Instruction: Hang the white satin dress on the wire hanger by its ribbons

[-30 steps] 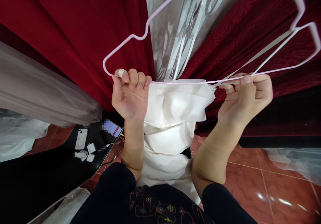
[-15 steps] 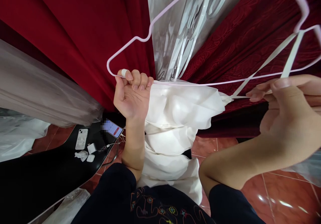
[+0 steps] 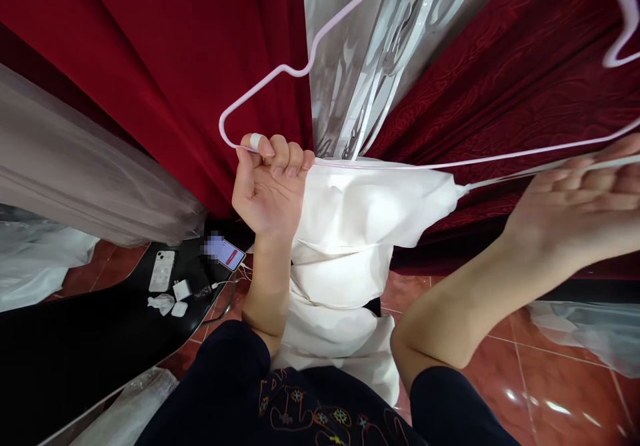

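A pale pink wire hanger (image 3: 285, 69) is held up in front of me. My left hand (image 3: 270, 193), a white band round one finger, is closed on the hanger's lower bar near its left corner, palm toward me. Below the bar hangs a white dress (image 3: 345, 279) with soft folds, its upper edge along the bar. From the dress's right corner a thin white strap (image 3: 505, 177) runs taut to the right. My right hand (image 3: 575, 213), partly cut off by the right edge of the view, has its fingers curled on that strap just below the hanger bar.
Red curtains (image 3: 200, 46) and a pale decorated panel (image 3: 345, 66) stand behind. At the left, a black bench (image 3: 90, 353) bears a lit phone (image 3: 227, 254), another phone (image 3: 162, 271), a charger (image 3: 182, 290) and a crumpled tissue (image 3: 161, 304). Sheer fabric (image 3: 595, 333) lies on the red tiles.
My right hand has moved right, drawing the strap off the hanger's right notch and out taut. The dress's right corner stretched slightly right. My left hand keeps its grip, shifting only slightly.
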Demonstrator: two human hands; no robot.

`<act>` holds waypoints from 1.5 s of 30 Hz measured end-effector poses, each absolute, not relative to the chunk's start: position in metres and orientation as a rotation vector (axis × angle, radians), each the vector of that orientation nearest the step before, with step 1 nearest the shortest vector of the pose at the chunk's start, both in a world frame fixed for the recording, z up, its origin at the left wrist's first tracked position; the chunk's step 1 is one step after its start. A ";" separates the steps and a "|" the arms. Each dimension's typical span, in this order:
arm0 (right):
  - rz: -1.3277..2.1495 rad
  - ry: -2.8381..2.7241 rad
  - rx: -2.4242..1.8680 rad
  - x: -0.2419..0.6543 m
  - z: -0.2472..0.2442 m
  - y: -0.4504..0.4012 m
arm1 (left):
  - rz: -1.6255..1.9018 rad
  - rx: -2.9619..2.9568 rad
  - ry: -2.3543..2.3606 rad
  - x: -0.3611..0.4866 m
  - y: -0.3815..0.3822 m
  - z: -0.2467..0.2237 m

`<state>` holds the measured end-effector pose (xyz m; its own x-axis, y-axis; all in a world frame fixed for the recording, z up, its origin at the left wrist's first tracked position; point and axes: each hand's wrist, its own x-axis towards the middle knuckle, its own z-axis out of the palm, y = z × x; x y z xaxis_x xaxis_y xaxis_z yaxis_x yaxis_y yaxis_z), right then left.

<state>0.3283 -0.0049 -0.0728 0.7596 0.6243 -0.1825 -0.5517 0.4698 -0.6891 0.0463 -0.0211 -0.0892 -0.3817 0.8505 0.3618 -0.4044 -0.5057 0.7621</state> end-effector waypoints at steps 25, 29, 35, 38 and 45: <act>1.105 -0.345 -0.331 0.264 -0.074 -0.015 | 1.906 0.686 0.305 0.059 -0.024 -0.086; 1.126 -0.427 -0.315 0.268 -0.084 -0.014 | 1.838 0.683 0.358 0.053 -0.028 -0.088; 1.144 -0.488 -0.285 0.271 -0.088 -0.014 | 1.784 0.917 0.778 0.016 -0.040 -0.093; 1.161 -0.501 -0.271 0.272 -0.091 -0.013 | 1.953 1.027 1.026 -0.004 -0.044 -0.092; 1.176 -0.502 -0.262 0.272 -0.097 -0.010 | 2.431 1.544 1.133 -0.031 -0.033 -0.079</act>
<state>0.2721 -0.0100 -0.0965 0.2925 0.9262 0.2378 -0.8122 0.3719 -0.4494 -0.0307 -0.0328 -0.0787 -0.5013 0.4015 0.7665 0.3289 -0.7309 0.5980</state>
